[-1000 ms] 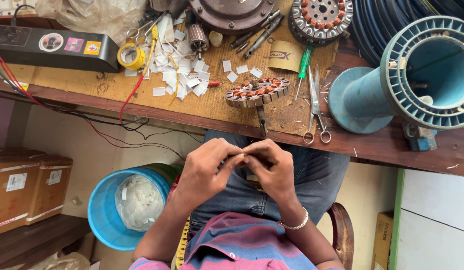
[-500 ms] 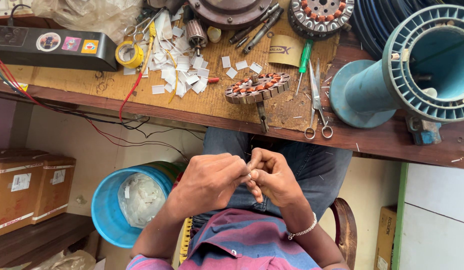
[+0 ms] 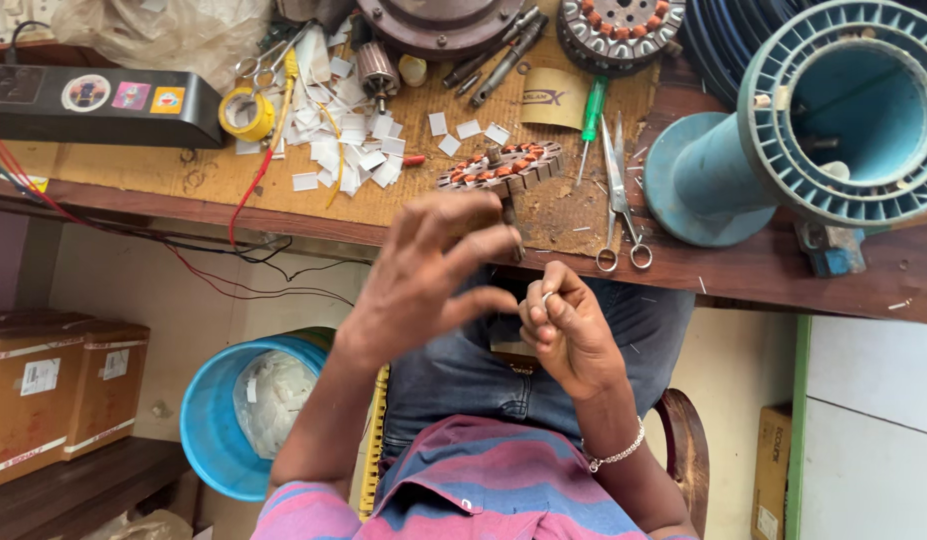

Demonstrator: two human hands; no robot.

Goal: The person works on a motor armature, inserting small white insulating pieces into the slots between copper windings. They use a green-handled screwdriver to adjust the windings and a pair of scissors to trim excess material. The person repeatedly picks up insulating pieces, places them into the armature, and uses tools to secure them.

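Now the left hand (image 3: 423,275) has lifted from the right hand (image 3: 563,330), fingers spread, grip released; the right stays clenched, apparently pinching thin wire, below the wound stator (image 3: 500,167) on the bench (image 3: 133,180).

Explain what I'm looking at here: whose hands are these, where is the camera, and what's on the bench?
The camera sits on the person's head and looks down, so both hands are the wearer's own. The left hand is raised with fingers spread, holding nothing I can see. The right hand is curled as if pinching something too small to make out. Beyond them lies a wooden bench with a wound motor stator, scissors, a green screwdriver, white paper slips, a yellow tape roll and a big blue spool. A blue bucket stands below.
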